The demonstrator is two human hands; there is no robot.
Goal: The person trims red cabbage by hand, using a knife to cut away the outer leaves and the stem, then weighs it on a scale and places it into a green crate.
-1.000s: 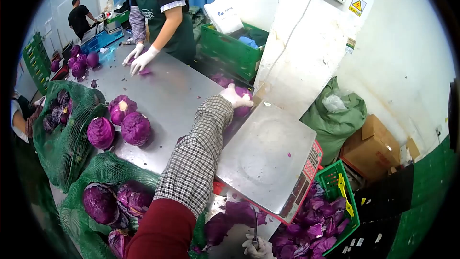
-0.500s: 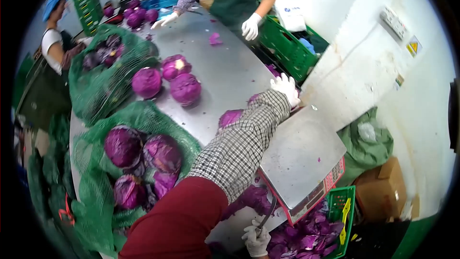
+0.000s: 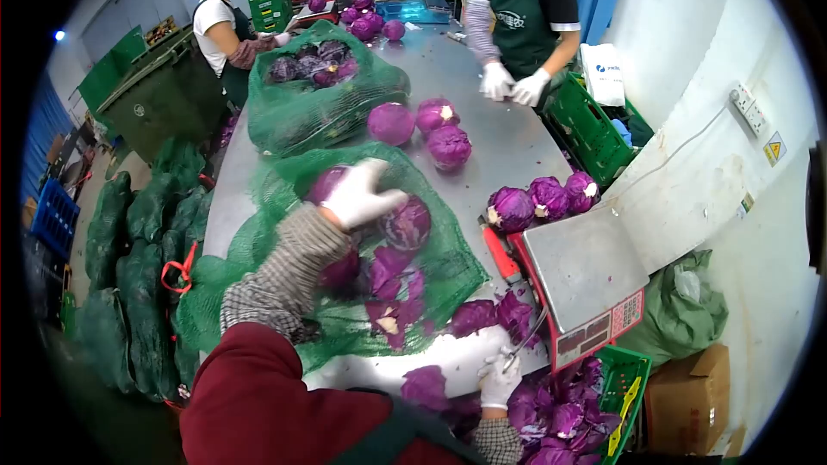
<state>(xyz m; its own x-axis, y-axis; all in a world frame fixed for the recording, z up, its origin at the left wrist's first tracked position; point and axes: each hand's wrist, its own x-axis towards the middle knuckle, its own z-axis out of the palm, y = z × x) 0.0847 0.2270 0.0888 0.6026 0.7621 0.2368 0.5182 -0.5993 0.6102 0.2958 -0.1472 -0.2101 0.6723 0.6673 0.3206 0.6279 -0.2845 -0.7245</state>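
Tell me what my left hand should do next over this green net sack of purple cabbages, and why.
Probably lower the gloved left hand and close it on the round purple cabbage just beneath it in the open green mesh sack. The hand hovers open above that head, holding nothing, while the gloved right hand already grips a knife at the steel table's near edge.

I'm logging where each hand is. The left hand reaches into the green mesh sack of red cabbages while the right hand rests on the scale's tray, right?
Not quite. In the head view the right hand holds a knife at the table edge, off the scale. The left hand does reach into the green mesh sack.
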